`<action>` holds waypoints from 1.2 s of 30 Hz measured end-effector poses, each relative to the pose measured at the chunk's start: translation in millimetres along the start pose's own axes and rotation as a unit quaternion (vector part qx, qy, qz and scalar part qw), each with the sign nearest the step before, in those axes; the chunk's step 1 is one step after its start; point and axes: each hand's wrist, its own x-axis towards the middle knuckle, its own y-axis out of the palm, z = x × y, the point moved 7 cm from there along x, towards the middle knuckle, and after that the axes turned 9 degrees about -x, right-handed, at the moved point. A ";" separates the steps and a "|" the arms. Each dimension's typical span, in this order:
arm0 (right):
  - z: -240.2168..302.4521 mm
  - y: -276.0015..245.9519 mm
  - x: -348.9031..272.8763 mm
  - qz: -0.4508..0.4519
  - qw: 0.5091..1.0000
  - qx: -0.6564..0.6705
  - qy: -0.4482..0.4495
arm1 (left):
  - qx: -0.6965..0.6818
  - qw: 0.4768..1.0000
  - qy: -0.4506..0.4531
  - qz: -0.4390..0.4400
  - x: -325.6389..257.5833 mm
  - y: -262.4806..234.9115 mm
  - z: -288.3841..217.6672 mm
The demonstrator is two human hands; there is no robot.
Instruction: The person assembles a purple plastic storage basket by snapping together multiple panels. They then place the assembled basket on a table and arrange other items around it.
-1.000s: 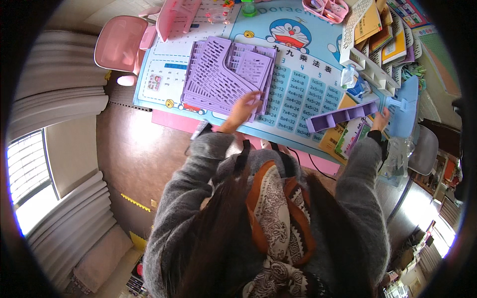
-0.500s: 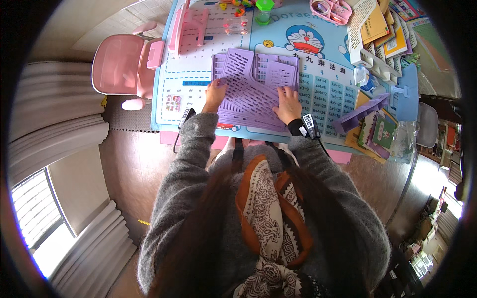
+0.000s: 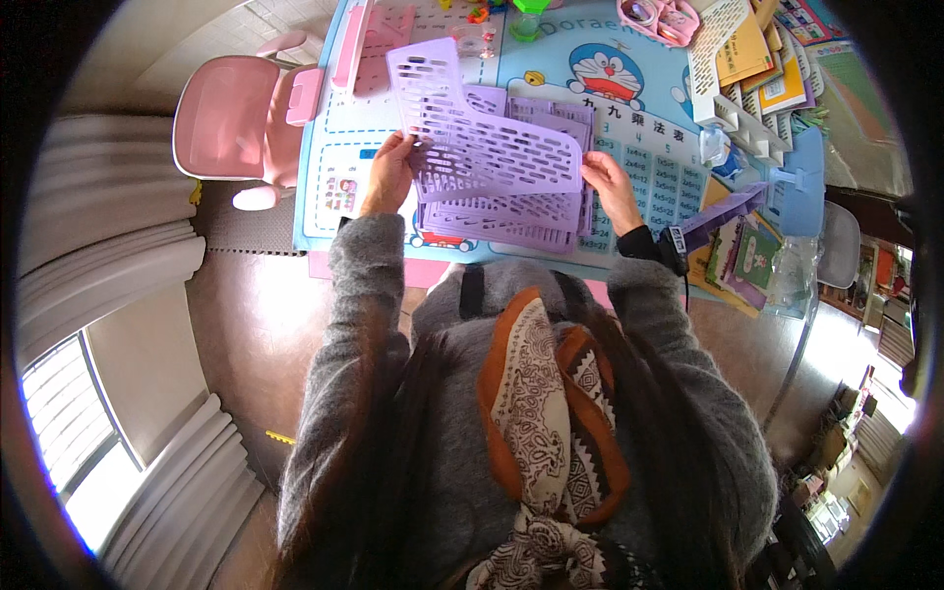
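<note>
Between my hands is a purple slotted plastic panel point(image 3: 501, 147), L-shaped with one arm pointing up and to the left. My left hand point(image 3: 390, 172) pinches its left edge, and my right hand point(image 3: 612, 187) grips the right end. The panel is raised over a stack of similar purple slotted panels point(image 3: 531, 234) lying on the table, and it hides much of them. A dark strap with a small box is on my right wrist.
The blue printed tabletop point(image 3: 644, 123) carries a pink stand point(image 3: 352, 49) at the far left. To the right are white racks with books point(image 3: 752, 59), a purple tray-like piece point(image 3: 723, 216), booklets point(image 3: 752, 256) and a blue plastic piece point(image 3: 801, 182). A pink chair point(image 3: 231, 123) stands left.
Both hands have lifted the top L-shaped panel off the stack and turned it. My left hand has shifted left, my right hand to the right, onto the panel's ends.
</note>
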 end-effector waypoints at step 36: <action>202.2 -200.8 -29.9 -0.166 0.900 -0.393 -0.091 | -0.012 0.988 -0.143 0.054 32.2 168.0 111.3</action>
